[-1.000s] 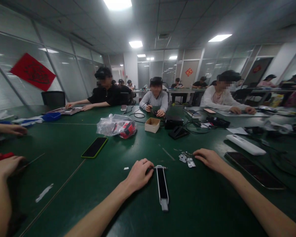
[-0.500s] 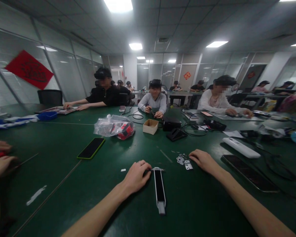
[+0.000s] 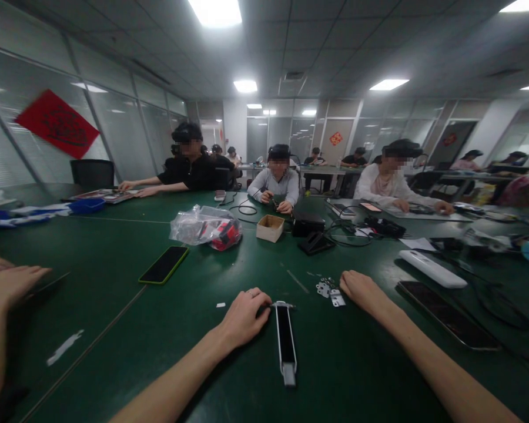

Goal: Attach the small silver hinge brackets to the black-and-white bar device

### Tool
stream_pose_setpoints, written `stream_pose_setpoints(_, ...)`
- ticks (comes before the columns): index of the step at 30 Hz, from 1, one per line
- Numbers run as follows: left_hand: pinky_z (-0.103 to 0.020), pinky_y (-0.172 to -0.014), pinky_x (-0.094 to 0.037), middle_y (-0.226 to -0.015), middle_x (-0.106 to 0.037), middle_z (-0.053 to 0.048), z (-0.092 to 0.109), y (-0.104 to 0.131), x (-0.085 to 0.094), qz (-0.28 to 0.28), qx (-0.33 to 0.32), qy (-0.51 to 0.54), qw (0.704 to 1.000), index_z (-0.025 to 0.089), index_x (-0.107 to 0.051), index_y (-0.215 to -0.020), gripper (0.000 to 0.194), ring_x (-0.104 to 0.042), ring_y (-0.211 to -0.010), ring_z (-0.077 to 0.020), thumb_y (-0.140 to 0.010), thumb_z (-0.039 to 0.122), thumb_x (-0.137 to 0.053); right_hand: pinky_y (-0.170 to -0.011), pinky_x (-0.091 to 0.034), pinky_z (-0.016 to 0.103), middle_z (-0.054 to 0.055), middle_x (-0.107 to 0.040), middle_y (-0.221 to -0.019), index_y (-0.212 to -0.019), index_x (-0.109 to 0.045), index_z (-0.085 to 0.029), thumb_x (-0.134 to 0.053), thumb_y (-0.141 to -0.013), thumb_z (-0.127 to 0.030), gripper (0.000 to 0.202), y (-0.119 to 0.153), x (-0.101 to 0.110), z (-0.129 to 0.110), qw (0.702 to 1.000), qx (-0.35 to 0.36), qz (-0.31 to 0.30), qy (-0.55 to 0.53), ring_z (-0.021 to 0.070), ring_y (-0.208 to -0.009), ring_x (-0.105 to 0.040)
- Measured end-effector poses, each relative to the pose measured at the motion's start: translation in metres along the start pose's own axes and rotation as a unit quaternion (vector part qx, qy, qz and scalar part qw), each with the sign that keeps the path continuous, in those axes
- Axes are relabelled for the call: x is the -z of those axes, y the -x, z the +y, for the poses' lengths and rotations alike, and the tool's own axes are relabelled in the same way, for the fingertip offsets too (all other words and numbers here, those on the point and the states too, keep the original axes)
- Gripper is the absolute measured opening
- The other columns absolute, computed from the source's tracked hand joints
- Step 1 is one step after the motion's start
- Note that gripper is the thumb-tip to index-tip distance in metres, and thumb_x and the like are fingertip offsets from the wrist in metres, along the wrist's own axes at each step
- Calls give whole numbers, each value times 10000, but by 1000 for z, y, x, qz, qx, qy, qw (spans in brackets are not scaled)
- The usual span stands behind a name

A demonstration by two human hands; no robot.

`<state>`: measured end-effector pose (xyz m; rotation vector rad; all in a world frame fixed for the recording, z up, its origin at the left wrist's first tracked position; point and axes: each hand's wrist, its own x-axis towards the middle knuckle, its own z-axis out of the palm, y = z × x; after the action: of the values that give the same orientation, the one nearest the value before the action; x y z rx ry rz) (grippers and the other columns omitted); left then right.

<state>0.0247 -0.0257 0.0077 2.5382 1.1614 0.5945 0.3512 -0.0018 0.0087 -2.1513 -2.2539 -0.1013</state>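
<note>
In the head view, the right hand point(image 3: 364, 292), right of centre, has just drawn its fingers in beside the thin, pale metal plates point(image 3: 336, 298); I can't tell whether it holds one, though attention seems to be there. The left hand point(image 3: 245, 317), lower centre, keeps its pose, fingers loosely bent, tips at the crosspiece of a slim white-framed piece point(image 3: 285, 338), its grip unclear. That piece lies lower centre, long and narrow, with a smooth dark inset and blunt grey end, on the glossy green worktop point(image 3: 335, 376).
</note>
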Motion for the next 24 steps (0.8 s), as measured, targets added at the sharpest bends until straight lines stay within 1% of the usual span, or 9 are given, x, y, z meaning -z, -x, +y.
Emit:
stream_pose_setpoints(5,-291,-747,-426,-966,-588,-36,0,1,0,-3,6,-1,1000,194,-599,-969,163,-545,-855,-169,-870,207,-469,-717,-408,279,143,-615,-912,-907,-580,-93,-362,-912,-190,239,0,-1,2,1000,-3,-1,-8,210,-822,-598)
stream_pose_setpoints(11,-296,-753,-425,-979,-586,-32,0,1,1,-3,6,5,1000,198,-596,-976,165,-542,-843,-164,-874,208,-467,-704,-409,283,124,-609,-887,-861,-574,-119,-405,-884,-201,190,-1,-5,4,1000,-4,-3,-16,215,-823,-592)
stream_pose_setpoints(15,-296,-766,-425,-975,-586,-33,1,2,1,-6,11,4,1000,196,-595,-974,162,-540,-850,-166,-870,202,-472,-698,-424,296,139,-611,-902,-885,-588,-107,-365,-898,-202,242,-1,-5,7,1000,-2,-8,-26,218,-814,-593)
stream_pose_setpoints(18,-298,-769,-425,-969,-587,-36,1,2,1,-5,11,2,1000,195,-598,-968,162,-541,-854,-169,-868,194,-470,-730,-433,296,140,-616,-939,-934,-614,-108,-341,-910,-196,288,1,-3,13,999,12,-17,-34,215,-852,-596)
stream_pose_setpoints(24,-296,-772,-422,-981,-589,-39,-2,1,-1,-3,8,5,1000,198,-599,-975,166,-544,-855,-168,-873,199,-468,-801,-433,284,105,-618,-991,-990,-646,-151,-380,-901,-233,292,5,-1,22,996,58,-20,-67,197,-913,-587)
